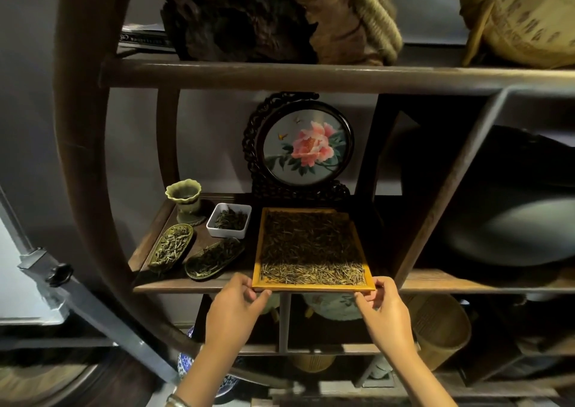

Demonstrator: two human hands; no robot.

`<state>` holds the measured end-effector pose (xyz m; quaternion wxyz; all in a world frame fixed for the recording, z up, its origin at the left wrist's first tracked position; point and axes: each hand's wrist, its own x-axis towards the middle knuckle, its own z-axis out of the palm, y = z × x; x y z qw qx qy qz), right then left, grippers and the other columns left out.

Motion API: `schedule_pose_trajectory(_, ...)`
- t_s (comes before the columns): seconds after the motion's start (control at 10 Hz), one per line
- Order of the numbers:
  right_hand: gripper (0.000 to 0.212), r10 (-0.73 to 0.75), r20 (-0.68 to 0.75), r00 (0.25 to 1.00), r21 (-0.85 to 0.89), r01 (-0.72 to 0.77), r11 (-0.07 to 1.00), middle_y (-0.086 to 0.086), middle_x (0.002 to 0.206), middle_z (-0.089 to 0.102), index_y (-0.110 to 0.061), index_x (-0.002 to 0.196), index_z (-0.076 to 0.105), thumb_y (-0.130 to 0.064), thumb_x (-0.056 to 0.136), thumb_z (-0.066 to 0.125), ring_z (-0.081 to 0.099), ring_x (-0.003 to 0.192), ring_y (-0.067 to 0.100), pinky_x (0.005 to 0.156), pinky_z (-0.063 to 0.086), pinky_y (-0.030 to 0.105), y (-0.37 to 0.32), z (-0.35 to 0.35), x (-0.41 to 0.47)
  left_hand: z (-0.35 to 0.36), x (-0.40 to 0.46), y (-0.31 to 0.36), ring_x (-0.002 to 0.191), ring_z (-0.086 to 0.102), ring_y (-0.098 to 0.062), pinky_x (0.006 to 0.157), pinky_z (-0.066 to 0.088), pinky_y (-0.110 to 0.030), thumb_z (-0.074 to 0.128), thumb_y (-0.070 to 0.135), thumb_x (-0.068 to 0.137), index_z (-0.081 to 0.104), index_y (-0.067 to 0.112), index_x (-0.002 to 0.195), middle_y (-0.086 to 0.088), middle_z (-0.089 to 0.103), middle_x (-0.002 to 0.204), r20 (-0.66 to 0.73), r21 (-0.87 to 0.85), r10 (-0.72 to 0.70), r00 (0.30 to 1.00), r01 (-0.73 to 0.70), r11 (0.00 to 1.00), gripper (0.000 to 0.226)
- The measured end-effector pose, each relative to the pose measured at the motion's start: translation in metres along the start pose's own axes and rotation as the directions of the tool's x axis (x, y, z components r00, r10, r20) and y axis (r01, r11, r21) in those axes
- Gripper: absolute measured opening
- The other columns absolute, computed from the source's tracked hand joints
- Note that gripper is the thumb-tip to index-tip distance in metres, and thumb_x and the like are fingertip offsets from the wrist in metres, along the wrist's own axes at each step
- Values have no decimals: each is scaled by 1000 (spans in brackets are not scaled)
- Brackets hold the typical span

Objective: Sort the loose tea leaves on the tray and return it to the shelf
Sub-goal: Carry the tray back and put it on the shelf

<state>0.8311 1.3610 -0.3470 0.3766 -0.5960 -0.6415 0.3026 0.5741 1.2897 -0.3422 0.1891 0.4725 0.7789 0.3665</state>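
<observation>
A rectangular yellow wooden tray (257, 257) lies on the middle shelf (193, 287), covered edge to edge with dark loose tea leaves (311, 244). Its near edge juts slightly past the shelf front. My left hand (238, 305) grips the tray's near left corner, thumb on top and fingers beneath. My right hand (384, 307) holds the near right corner the same way. Both forearms reach up from the bottom of the view.
Left of the tray stand a white square dish (229, 220) of leaves, two leaf-shaped dishes (171, 246) (214, 257) and a green cup (184, 198). A round peony screen (306, 148) stands behind it. A dark upright divider (435, 201) borders the right. Baskets and jars fill the lower shelves.
</observation>
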Motion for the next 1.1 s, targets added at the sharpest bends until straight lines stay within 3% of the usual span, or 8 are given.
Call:
schedule_pose_trajectory(0.3,36,23,6,1000,-24,-23,999,-7,78,62,-29,112,46,-13,86,66,62,73,7,58,45,15,4,-8,-10,-17,-1,-9,64,59,0,50,34,-14,72,42,80,50,33,78,10,62,68,56,118,33,998,-40,992,24)
schedule_pose_trajectory(0.6,7,-27,12,1000,-193,28,981,-4,85,61,-20,93,59,-17,87,62,58,76,5,66,48,24,0,-8,-28,-29,-13,-5,61,57,1,49,31,-15,67,40,83,53,33,75,11,62,63,90,184,122,988,-137,973,18)
schedule_pose_trajectory(0.7,5,-124,43,991,-247,131,960,-6,84,59,-22,87,58,-21,87,62,56,75,3,61,42,17,-12,-13,-32,-38,-24,5,62,57,1,49,33,-18,67,41,83,54,33,75,13,62,64,88,203,162,983,-177,963,17)
schedule_pose_trajectory(0.8,9,-251,97,963,-307,269,913,-5,90,57,-20,94,56,-27,89,60,56,77,4,63,42,16,-28,-22,-40,-49,-37,22,65,57,1,53,37,-20,65,41,83,53,34,79,14,62,68,99,237,238,966,-255,937,15)
schedule_pose_trajectory(0.9,26,-366,175,914,-433,405,805,-2,101,55,-18,106,53,-39,92,53,57,89,12,71,49,26,-50,-41,-49,-59,-55,51,74,58,-4,62,48,-28,62,40,85,54,31,92,13,60,80,92,292,334,938,-346,892,14)
schedule_pose_trajectory(1.1,44,-537,305,787,-599,597,534,4,109,49,-16,116,47,-52,90,46,53,99,21,72,52,33,-115,-101,-65,-83,-100,129,101,59,-18,74,50,-36,57,41,88,48,23,123,3,57,111,87,466,487,869,-468,751,40)
